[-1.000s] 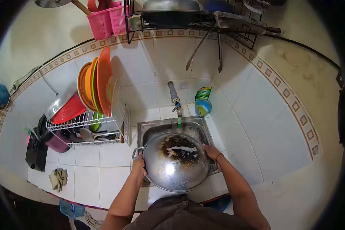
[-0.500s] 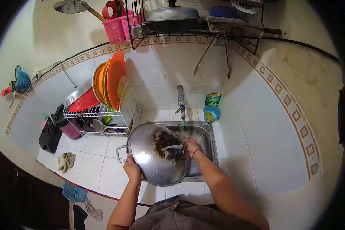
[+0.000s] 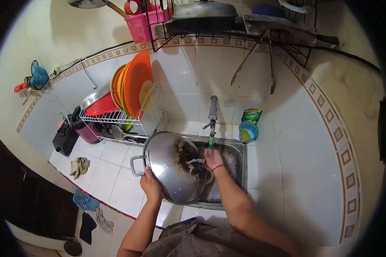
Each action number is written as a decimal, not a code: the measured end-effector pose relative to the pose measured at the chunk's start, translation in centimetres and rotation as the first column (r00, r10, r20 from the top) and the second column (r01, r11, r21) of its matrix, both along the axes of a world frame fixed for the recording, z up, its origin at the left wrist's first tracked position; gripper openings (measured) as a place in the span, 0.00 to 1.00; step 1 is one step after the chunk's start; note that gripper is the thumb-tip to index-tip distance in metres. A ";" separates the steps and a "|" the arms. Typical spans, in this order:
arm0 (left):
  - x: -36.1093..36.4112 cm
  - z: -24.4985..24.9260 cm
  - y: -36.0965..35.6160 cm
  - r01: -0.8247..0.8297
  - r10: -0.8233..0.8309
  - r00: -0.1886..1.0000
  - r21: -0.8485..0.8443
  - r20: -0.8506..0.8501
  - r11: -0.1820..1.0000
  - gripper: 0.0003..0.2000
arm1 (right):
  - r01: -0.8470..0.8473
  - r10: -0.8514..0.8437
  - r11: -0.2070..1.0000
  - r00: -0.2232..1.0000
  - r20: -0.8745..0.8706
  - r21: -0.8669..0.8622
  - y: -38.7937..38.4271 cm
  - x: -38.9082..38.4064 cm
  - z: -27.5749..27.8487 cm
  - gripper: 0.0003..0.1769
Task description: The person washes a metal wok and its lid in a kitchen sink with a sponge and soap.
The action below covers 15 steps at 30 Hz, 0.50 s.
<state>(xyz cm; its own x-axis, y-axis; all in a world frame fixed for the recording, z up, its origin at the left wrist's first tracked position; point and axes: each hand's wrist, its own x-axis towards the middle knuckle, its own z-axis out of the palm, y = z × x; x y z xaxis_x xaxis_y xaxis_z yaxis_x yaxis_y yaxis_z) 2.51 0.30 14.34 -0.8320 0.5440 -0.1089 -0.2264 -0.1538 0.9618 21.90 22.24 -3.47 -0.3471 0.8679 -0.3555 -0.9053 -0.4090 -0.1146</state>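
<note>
A big silver wok (image 3: 169, 171) with loop handles tilts over the left part of the metal sink (image 3: 240, 167). A dark, burnt-looking patch with a whitish streak covers the right side of its visible face. My left hand (image 3: 151, 185) grips the rim just below the left handle. Under the green end of the tap (image 3: 212, 128) is my right hand (image 3: 213, 159), palm turned up and fingers apart, overlapping the wok's right edge in this view. A red band circles that wrist.
To the left stands a white dish rack (image 3: 116, 120) with orange plates (image 3: 138, 88). A blue bowl (image 3: 248, 132) with a green sponge sits behind the sink's right corner. Tongs (image 3: 272, 68) hang from the black wall shelf (image 3: 227, 32). A crumpled cloth (image 3: 79, 167) lies on the counter.
My right hand has moved from the wok's burnt face up to the tap's outlet and turned palm up. My left hand keeps its grip on the wok. The whole view has shifted slightly.
</note>
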 end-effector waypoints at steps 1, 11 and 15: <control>-0.2 -0.1 0.0 0.019 -0.019 1.000 -0.017 0.008 1.000 0.20 | -0.025 0.025 1.000 0.999 -0.045 -0.012 -0.1 0.3 0.5 0.05; 2.9 1.6 0.7 0.064 -0.065 0.997 0.032 0.031 0.997 0.20 | 0.241 -0.221 0.969 0.939 0.265 -0.046 -5.4 -1.5 10.9 0.04; 3.9 1.8 1.3 0.095 -0.095 0.995 -0.004 -0.025 0.996 0.19 | 0.068 -0.238 0.930 0.859 0.453 0.361 -8.4 -4.7 18.1 0.11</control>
<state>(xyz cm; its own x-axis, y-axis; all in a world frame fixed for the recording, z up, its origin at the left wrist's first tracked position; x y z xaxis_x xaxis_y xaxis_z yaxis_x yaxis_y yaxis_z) 6.41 1.61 16.18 -0.7793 0.6201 -0.0901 -0.2151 -0.1297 0.9679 17.19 13.83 14.61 -0.0591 0.9892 -0.1338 -0.7474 -0.1327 -0.6510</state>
